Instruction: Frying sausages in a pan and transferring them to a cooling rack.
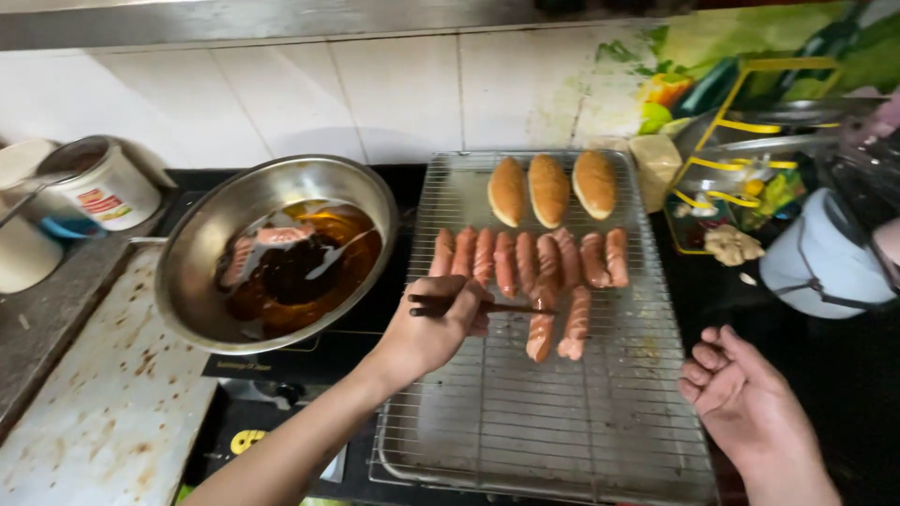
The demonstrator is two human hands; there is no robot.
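Observation:
My left hand grips a pair of dark chopsticks whose tips touch a sausage on the wire rack. A row of several fried sausages lies across the rack, with two more sausages below it. Three buns sit at the rack's far end. My right hand rests loosely curled, palm up, on the dark counter at the rack's right edge, holding nothing.
A steel wok of dark oil with two sausages in it stands left of the rack on a black cooktop. A white tub is at far left. A white kettle and a yellow wire holder crowd the right.

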